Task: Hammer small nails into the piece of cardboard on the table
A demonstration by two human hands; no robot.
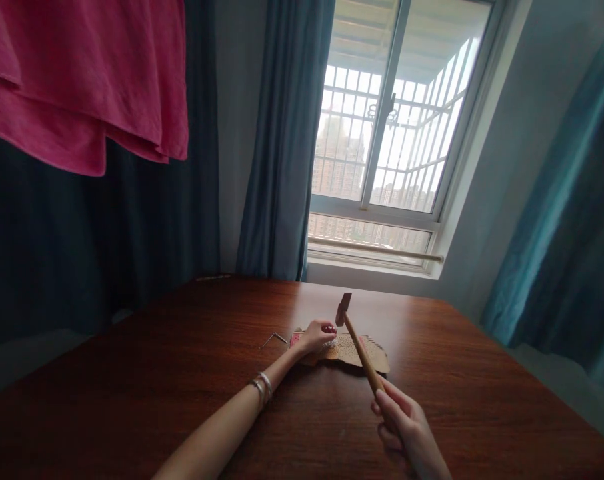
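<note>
My right hand (402, 420) is wrapped round the wooden handle of a hammer (361, 353), whose dark head is raised just above and beyond a piece of cardboard (355, 350). The cardboard lies on the table and is dotted with many small holes or marks. My left hand (318, 335) rests over its left part, fingers closed in a pinch near the hammer head. What the fingertips hold is too small to make out. Small pale bits show beside the fingers on the cardboard. Bracelets circle my left wrist.
A thin bent metal rod (275, 339) lies left of the cardboard on the brown wooden table (207, 373). Behind the table are a barred window (382, 133) and blue curtains (285, 133). A pink cloth (92, 80) hangs at the upper left.
</note>
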